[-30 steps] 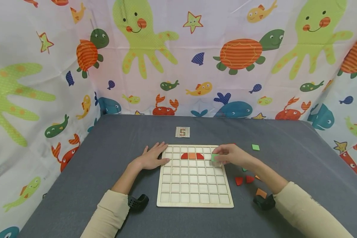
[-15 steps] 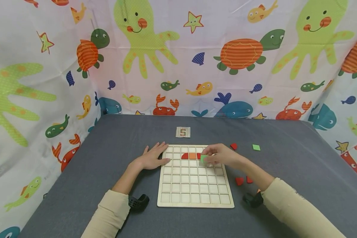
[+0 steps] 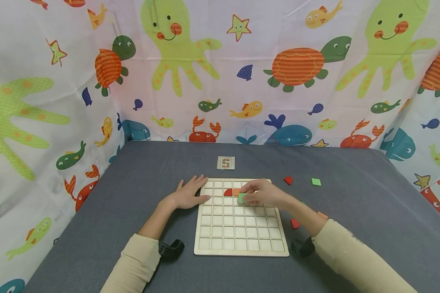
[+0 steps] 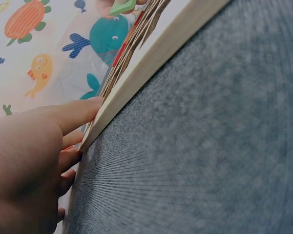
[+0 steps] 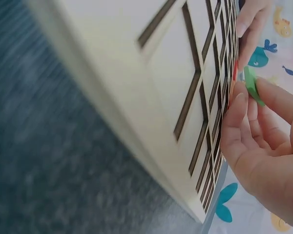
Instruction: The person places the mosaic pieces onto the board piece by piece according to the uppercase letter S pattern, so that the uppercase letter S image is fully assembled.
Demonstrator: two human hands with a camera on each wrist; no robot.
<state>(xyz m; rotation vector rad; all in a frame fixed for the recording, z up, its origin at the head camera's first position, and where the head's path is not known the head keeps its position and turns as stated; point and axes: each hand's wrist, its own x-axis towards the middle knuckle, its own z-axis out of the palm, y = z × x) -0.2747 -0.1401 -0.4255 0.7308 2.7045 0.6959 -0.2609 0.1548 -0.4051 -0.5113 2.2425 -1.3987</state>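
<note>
A wooden grid board (image 3: 238, 244) lies flat on the grey cloth. My left hand (image 3: 186, 195) rests at its upper left edge, the fingers fairly straight and the thumb on the rim, as the left wrist view also shows. Between thumb and fingertips my right hand (image 3: 262, 193) pinches a green square tile (image 3: 241, 198) over the upper part of the board; in the right wrist view the green tile (image 5: 253, 86) is tilted. A red rounded tile (image 3: 228, 192) and an orange square tile (image 3: 236, 191) sit in a row of the grid. The right hand hides cells beside the orange one.
Behind the board lies a small pattern card (image 3: 225, 163) with an S on it. To the right are a red tile (image 3: 288, 180), a green tile (image 3: 316, 182) and another red piece (image 3: 295, 223). A printed curtain (image 3: 220, 81) stands around the table.
My right hand has moved left across the board with the green tile, now covering the red tile right of the orange one. The left hand has stayed in place.
</note>
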